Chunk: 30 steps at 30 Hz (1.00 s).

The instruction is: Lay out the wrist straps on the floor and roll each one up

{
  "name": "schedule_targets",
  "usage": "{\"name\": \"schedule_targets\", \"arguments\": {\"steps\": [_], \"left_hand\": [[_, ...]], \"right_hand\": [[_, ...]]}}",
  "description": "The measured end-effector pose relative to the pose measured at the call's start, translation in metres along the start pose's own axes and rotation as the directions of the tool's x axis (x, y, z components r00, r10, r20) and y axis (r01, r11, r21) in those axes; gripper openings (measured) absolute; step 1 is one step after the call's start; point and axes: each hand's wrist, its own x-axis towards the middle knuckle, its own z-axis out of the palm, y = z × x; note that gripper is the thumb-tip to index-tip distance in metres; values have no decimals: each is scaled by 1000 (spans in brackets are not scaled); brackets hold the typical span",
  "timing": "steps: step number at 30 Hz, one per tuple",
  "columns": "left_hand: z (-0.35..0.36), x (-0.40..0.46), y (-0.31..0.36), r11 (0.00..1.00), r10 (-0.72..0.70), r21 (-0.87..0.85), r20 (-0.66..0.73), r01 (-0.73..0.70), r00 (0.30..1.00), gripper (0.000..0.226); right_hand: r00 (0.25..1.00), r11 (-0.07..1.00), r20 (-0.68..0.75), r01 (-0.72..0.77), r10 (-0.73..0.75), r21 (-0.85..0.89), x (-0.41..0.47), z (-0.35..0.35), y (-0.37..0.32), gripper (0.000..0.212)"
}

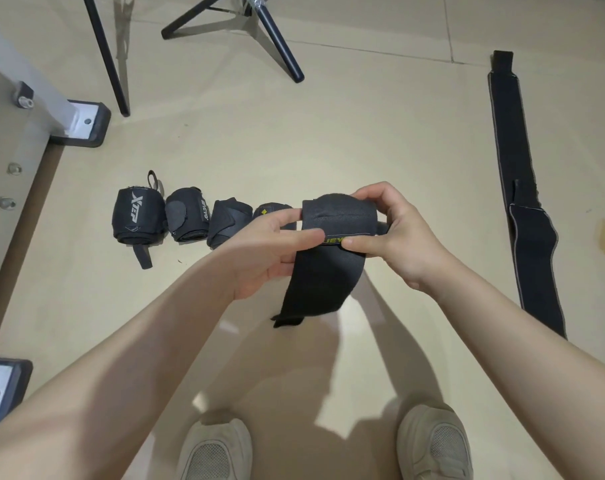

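Shoes sit at the near edge of the floor, toes pointing in. Above them both hands work one strap held in the air, clear of the floor. The left hand pinches the left end of the half-made roll between thumb and forefinger, its other fingers curled under the hanging cloth. The right hand grips the right end, fingers arched over the top and thumb pressed on the yellow-lettered label. So both hands are closed narrowly on this strap. Its loose tail droops toward the floor, ending in a small tab.

Risk, as I judge it: the roll is only held at its ends, so if either pinch eases, the wound turns could spring loose or telescope sideways. The hanging tail may also twist as it feeds in, giving a crooked, slack roll whose closure tab misses its patch.

Farther out, four finished rolls lie in a row on the floor, left of the hands; the rightmost is partly hidden behind the left hand. Toward the right edge of the floor a long flat strap lies stretched out, not yet rolled. At the far edge stand black tripod legs, and a white frame runs along the left edge.
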Motion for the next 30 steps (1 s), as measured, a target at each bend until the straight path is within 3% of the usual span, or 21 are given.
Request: {"name": "schedule_targets", "arguments": {"steps": [4, 6, 8, 12, 16, 20, 23, 24, 27, 30], "left_hand": [[3, 0, -1, 995, 12, -95, -21, -14, 1000, 39], [2, -1, -2, 994, 17, -111, -35, -21, 999, 43], [1, 0, -4, 992, 33, -119, -54, -40, 998, 46], [-1, 3, -5, 984, 105, -135, -66, -113, 992, 49], [3, 4, -3, 992, 107, -55, -67, -111, 992, 50], [2, 4, -4, 1000, 1, 19, -136, 2, 991, 57], [6, 1, -1, 995, -94, 28, -91, 97, 991, 35], [10, 0, 0, 993, -113, 7, -56, 114, 992, 28], [14, 3, 2, 983, -175, -58, -47, 173, 983, 36], [13, 4, 3, 974, -206, -115, -76, 197, 975, 39]], "right_hand": [[979, 935, -11, 191, -203, -301, -1, 10, 3, 54], [972, 908, 13, 224, -234, -354, -1, 12, 5, 57], [990, 955, 17, 142, -142, -261, -1, 9, 3, 53], [980, 978, 21, -200, 199, 61, -3, 8, 3, 42], [956, 920, 55, -292, 288, 261, -3, 8, 2, 19], [982, 974, -70, -161, 173, 157, -2, 7, 4, 28], [992, 997, -126, -24, 16, -66, -2, 5, 9, 44], [991, 991, -133, 11, -29, -137, -2, 5, 10, 47], [972, 922, -111, 156, -207, -354, 0, 6, 16, 52], [942, 868, -46, 286, -332, -407, -1, 7, 19, 48]]}}
